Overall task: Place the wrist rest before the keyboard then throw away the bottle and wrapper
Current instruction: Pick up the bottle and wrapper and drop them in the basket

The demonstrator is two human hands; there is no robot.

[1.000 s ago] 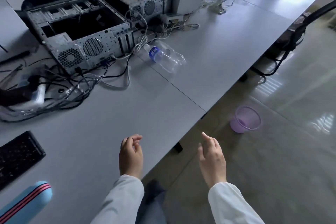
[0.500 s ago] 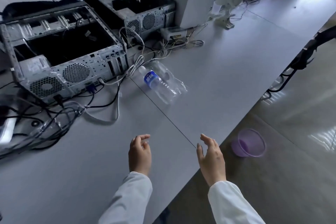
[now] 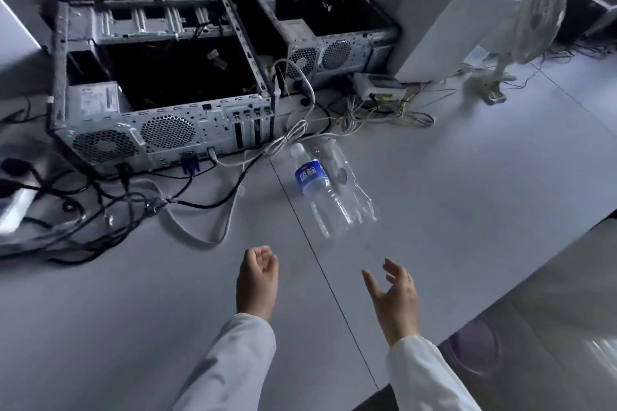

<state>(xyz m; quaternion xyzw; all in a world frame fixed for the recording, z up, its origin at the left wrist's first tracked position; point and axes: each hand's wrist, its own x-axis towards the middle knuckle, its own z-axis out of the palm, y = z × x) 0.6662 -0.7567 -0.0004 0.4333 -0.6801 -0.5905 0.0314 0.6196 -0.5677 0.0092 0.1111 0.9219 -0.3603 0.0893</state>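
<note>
A clear plastic bottle (image 3: 317, 187) with a blue label lies on its side on the grey desk, cap pointing away from me. A clear plastic wrapper (image 3: 354, 183) lies against its right side. My left hand (image 3: 257, 280) hovers over the desk below and left of the bottle, fingers loosely curled, holding nothing. My right hand (image 3: 395, 297) hovers below and right of the bottle, fingers spread, empty. Both hands are apart from the bottle. The keyboard and wrist rest are out of view.
Two open computer cases (image 3: 160, 100) (image 3: 320, 17) stand at the back with tangled cables (image 3: 110, 207) to the left. A small fan (image 3: 531, 27) stands at the back right. A purple bin (image 3: 474, 347) sits on the floor past the desk edge (image 3: 500, 294).
The view has swung left and closer over the desk, so the bottle looks nearer. Both hands have moved forward toward it, and my right hand's fingers have spread wider.
</note>
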